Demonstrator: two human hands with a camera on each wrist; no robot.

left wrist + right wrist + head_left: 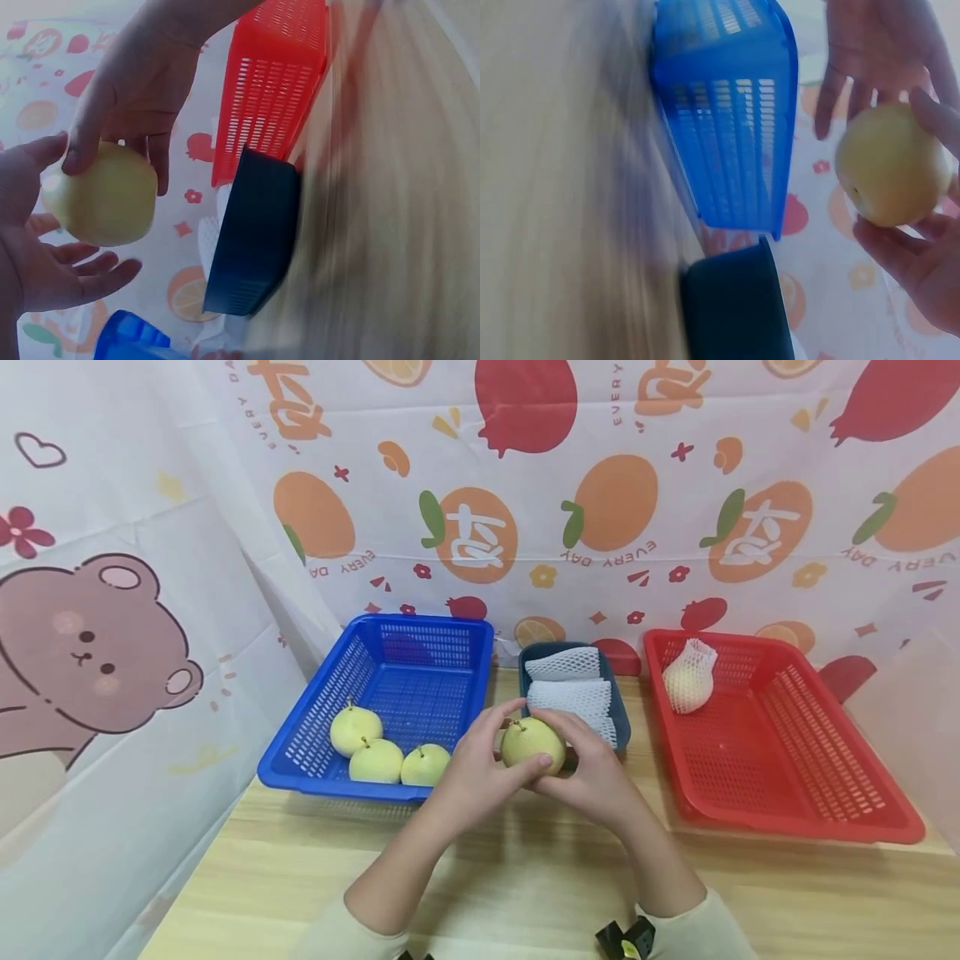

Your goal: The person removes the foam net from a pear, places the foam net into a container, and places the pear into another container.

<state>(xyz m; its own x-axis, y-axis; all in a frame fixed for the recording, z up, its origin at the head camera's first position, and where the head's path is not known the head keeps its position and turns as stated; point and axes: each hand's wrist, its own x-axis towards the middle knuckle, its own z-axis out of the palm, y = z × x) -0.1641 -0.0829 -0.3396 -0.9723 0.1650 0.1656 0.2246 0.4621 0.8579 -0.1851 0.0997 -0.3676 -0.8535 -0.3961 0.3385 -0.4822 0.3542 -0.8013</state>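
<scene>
Both hands hold one yellow-green pear (531, 742) above the table, just in front of a small dark teal tray (621, 714). My left hand (476, 760) curves round its left side, thumb across the front. From the right, my right hand (596, 772) grips the same pear, fingers over the top and thumb low. The left wrist view shows the bare pear (112, 199) between the hands, with some left fingers spread off it. White foam nets (572, 697) lie flat in the teal tray.
On the left stands a blue basket (300, 783) with three pears (377, 762) near its front corner. A red basket (795, 828) at the right holds a pear in a foam net (687, 681). A printed cloth (525, 535) hangs behind.
</scene>
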